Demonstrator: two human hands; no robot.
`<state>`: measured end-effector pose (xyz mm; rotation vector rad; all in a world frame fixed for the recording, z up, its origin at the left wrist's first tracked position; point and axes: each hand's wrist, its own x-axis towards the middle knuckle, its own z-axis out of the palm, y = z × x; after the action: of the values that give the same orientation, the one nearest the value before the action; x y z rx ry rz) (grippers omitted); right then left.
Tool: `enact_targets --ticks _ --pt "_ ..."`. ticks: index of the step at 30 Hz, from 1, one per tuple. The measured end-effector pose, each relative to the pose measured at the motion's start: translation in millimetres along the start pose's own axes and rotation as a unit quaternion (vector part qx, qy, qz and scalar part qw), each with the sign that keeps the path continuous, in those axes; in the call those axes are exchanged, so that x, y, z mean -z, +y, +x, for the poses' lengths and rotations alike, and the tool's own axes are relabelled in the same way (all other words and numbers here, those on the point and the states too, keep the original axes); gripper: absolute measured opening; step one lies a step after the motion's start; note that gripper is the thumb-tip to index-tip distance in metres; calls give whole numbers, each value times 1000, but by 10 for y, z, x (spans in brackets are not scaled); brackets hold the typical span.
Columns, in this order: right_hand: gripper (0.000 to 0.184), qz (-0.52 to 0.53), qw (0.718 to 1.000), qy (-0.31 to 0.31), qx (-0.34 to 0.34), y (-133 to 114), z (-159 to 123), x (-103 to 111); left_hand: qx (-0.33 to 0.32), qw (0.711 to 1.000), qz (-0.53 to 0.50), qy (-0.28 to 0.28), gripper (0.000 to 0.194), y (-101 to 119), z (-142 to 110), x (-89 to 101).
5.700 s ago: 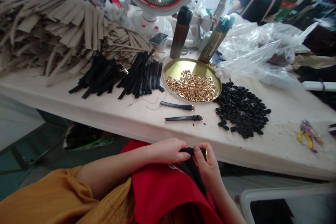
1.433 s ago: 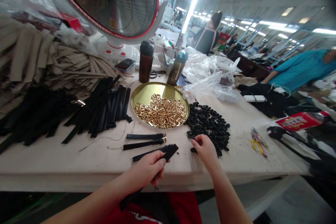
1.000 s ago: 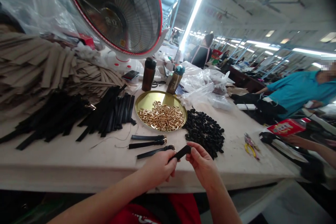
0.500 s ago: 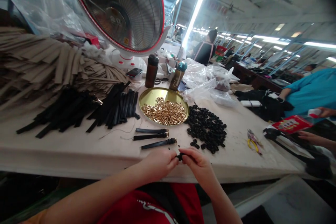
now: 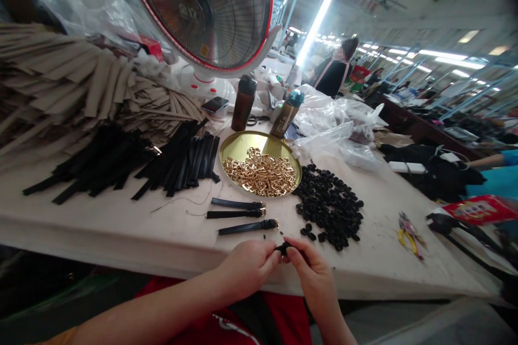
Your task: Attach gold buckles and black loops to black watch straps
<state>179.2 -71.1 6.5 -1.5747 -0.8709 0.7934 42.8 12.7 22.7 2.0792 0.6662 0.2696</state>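
Observation:
My left hand (image 5: 250, 266) and my right hand (image 5: 306, 268) meet at the table's near edge, both pinched on the end of a black strap (image 5: 283, 249). Most of that strap is hidden by my fingers. Just beyond my hands lie three finished black straps with gold buckles (image 5: 247, 226) in a row. A gold round tray (image 5: 238, 144) holds several gold buckles (image 5: 261, 174). To its right spreads a heap of small black loops (image 5: 332, 209).
Plain black straps (image 5: 178, 159) and a big pile of tan strips (image 5: 73, 83) fill the left of the table. A fan (image 5: 210, 5), two bottles (image 5: 243, 103), a phone (image 5: 215, 104) and plastic bags (image 5: 340, 121) stand behind. Pliers (image 5: 409, 229) lie at right. Other people work farther off.
A strap I held was laid down as the third finished one. My right hand took a piece from the black loops, and both hands drew back to the table edge with another strap.

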Motion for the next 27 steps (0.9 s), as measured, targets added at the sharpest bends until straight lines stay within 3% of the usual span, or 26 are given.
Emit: enact_targets --ticks 4,10,15,19,22,27 --pt "18 191 974 46 -115 107 20 -121 4 999 36 31 29 -21 15 42" --pt "15 315 936 53 -146 128 -16 -290 -5 999 30 42 30 -100 47 -44" --pt "15 317 936 46 -145 173 -26 -324 8 1000 16 17 31 -115 79 -50" --pt "17 219 965 21 -143 155 27 -235 -18 999 -2 -34 24 -115 62 104" --pt "16 219 965 27 -144 74 64 -176 0 997 -37 -66 23 -100 0 213" --pt "21 256 953 10 -161 24 -59 -329 20 997 -80 -3 43 -52 -97 190"
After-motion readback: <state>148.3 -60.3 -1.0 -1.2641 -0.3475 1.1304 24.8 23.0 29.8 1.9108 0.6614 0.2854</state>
